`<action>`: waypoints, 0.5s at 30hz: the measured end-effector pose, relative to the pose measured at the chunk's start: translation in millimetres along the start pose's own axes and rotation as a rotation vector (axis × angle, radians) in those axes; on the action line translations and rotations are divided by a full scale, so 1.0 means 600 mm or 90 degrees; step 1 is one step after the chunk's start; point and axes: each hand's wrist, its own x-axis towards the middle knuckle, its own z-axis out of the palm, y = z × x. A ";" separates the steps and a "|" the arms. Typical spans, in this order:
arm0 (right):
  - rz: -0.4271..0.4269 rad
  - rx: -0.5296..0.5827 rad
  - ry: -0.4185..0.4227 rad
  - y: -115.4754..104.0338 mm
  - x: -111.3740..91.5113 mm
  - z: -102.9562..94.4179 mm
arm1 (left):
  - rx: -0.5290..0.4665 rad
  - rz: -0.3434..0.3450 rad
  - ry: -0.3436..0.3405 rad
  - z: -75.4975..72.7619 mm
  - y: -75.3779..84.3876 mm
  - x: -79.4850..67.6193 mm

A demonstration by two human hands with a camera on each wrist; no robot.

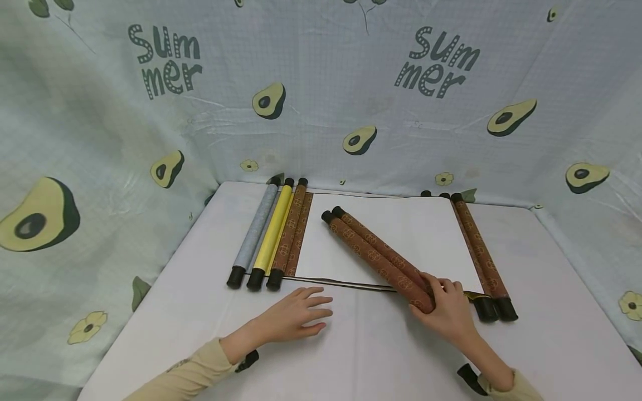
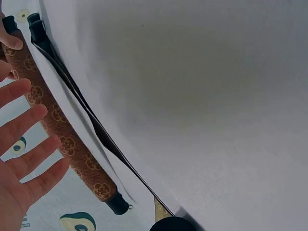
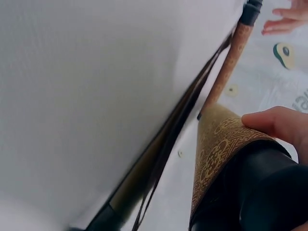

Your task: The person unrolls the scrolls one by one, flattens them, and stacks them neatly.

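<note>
My right hand grips the near end of a rolled brown scroll with a flower pattern, its two rollers lying side by side. The scroll slants over an unrolled white scroll sheet, its far end pointing to the back left. In the right wrist view the thumb presses on the patterned cloth beside a black roller end. Nothing is in my left hand, whose fingers are spread above the table in front of the sheet's near edge.
At the sheet's left side lie a grey roller, a yellow roller and a brown roller. Brown rollers with black ends lie along its right side. A printed cloth hangs behind the white table.
</note>
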 end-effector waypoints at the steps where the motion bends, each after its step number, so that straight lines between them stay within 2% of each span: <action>1: 0.000 -0.002 -0.003 -0.002 -0.001 0.002 | 0.001 0.000 0.000 0.000 0.000 0.001; 9: 0.025 0.000 -0.040 -0.013 -0.008 0.013 | -0.004 0.004 0.001 -0.002 0.001 0.004; 15: 0.040 -0.014 -0.094 -0.021 -0.012 0.015 | -0.005 0.005 -0.006 0.002 0.000 0.006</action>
